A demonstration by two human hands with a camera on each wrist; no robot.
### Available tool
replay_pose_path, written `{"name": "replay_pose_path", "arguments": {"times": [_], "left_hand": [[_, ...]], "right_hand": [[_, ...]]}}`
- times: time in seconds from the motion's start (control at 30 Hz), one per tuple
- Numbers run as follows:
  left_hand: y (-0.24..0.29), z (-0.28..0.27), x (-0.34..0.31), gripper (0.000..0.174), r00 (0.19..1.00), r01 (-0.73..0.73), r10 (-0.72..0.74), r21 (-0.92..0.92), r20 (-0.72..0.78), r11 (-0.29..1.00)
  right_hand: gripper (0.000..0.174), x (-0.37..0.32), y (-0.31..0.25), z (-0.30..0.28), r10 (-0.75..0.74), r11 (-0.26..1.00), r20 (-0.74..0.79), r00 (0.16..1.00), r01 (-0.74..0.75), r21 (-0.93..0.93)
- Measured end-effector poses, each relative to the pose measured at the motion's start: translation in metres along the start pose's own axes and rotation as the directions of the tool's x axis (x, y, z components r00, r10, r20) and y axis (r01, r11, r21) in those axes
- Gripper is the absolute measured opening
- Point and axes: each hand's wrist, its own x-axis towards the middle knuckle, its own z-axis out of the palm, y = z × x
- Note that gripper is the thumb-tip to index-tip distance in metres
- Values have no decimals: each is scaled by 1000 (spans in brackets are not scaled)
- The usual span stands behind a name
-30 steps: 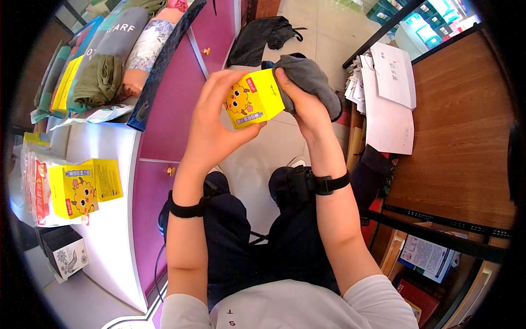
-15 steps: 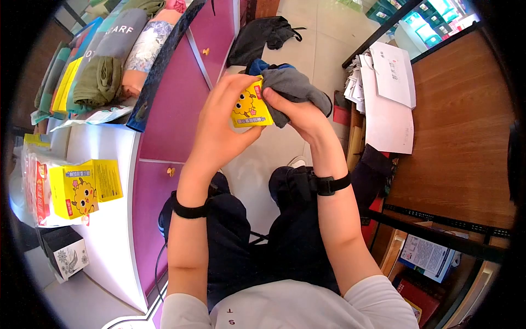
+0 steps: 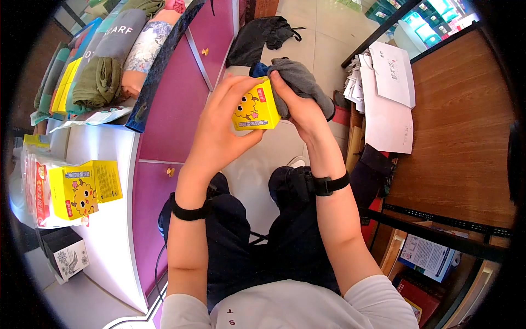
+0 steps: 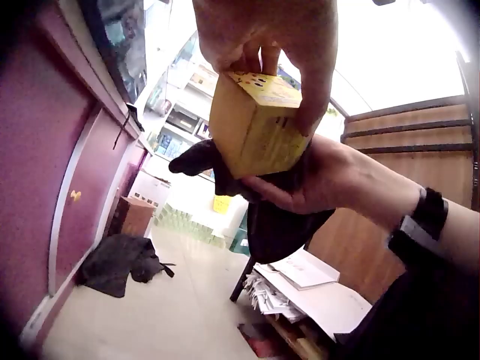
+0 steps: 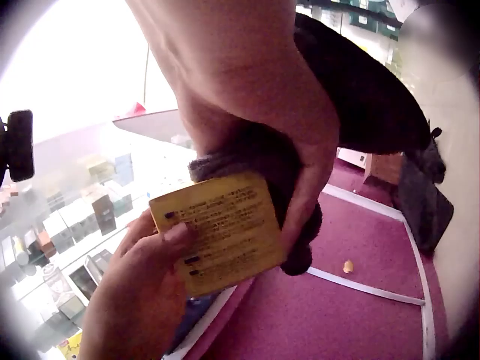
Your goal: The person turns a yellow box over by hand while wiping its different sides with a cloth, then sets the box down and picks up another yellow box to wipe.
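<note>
We've got the left hand [image 3: 219, 129] gripping the yellow box [image 3: 255, 109]: thumb at the near edge, fingers bent over the far edge. Right hand [image 3: 307, 118] has its fingers curled round a bunched gray cloth [image 3: 304, 82], thumb lying on top; we see the cloth right up against the box's side. Box is in mid-air between the two hands, over the floor, touching no surface. Cartoon face on the side we see in the head view; lines of small print on the side the right wrist camera gets, too blurred for us to read. A bit of dark blue fabric [image 3: 258, 69] shows behind the box.

Further out: black strap on each wrist, dark trousers [image 3: 230, 230], white shirt [image 3: 285, 307]. To the left we note a purple cabinet [image 3: 170, 98] with small knobs and a white counter [image 3: 112, 236]; on that, a second yellow box [image 3: 76, 189] beside a clear plastic package [image 3: 39, 192] with red print. Rolled textiles [image 3: 118, 38] farther up. To the right, white papers [image 3: 390, 109] next to a wooden panel [image 3: 466, 126]. Black bag-like item [image 3: 257, 41] on the tiled floor [image 3: 304, 27] ahead.
</note>
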Motion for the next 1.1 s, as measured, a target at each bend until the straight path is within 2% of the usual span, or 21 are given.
{"name": "replay_pose_path", "arguments": {"times": [0.07, 0.13, 0.3, 0.37, 0.47, 0.5, 0.57, 0.6, 0.63, 0.67, 0.73, 0.77, 0.83, 0.9, 0.97, 1.07, 1.1], "left_hand": [[2, -4, 1, 66, 1000, -7, 7, 5, -10, 1000], [4, -8, 1, 66, 996, 88, -88, -112, 6, 990], [-1, -10, 0, 69, 998, 49, -52, -91, -33, 995], [-1, -11, 0, 70, 998, 38, -42, -85, -51, 996], [-3, -15, 1, 71, 996, 73, -77, -107, -34, 992], [-5, -15, 0, 72, 992, 108, -118, -168, -51, 980], [-8, -17, -1, 72, 985, 140, -159, -228, -66, 963], [-10, -19, -2, 73, 982, 151, -173, -241, -72, 959], [-10, -19, -1, 74, 979, 161, -186, -254, -77, 954], [-9, -18, -1, 74, 980, 160, -185, -254, -78, 954], [-8, -15, 1, 78, 971, 187, -231, -421, -55, 888], [-8, -14, 0, 78, 971, 189, -232, -420, -53, 887], [-7, -12, 0, 79, 971, 191, -237, -469, -41, 863], [-4, -11, 0, 79, 965, 211, -260, -501, -29, 839], [-2, -10, 0, 78, 959, 230, -281, -533, -17, 814], [-2, -9, 2, 74, 965, 229, -260, -531, 15, 816], [-5, -9, 2, 73, 980, 166, -197, -413, -34, 895]], "right_hand": [[33, 6, 5, -3, -151, 984, -44, 988, 146, -97], [32, 5, 0, -5, -167, 979, -37, 985, 161, -125], [30, 4, -5, -5, -198, 969, -37, 980, 189, -160], [29, 3, -5, -4, -150, 980, -66, 986, 140, -140], [34, 9, 2, -10, -205, 976, -120, 971, 193, -101], [34, 7, -2, -9, -204, 976, -119, 972, 193, -100], [36, 1, -14, -11, -24, 975, -134, 991, 53, 216], [39, -4, -20, -13, -29, 976, -40, 999, 37, 216], [39, -6, -20, -13, -31, 976, -40, 999, 39, 215], [41, -8, -18, -14, -18, 981, 109, 994, -3, 194], [47, -10, -13, -9, 37, 975, 353, 935, -110, 191], [47, -11, -12, -6, 38, 975, 352, 935, -112, 192], [50, -16, -16, 1, 149, 918, 337, 929, -257, 302], [51, -15, -13, 6, 153, 913, 321, 935, -258, 316], [46, -15, -11, 11, 157, 886, 220, 963, -235, 399], [44, -13, -5, 13, 200, 891, 130, 971, -235, 388], [44, -10, -2, 11, 199, 892, 126, 972, -233, 388]]}}
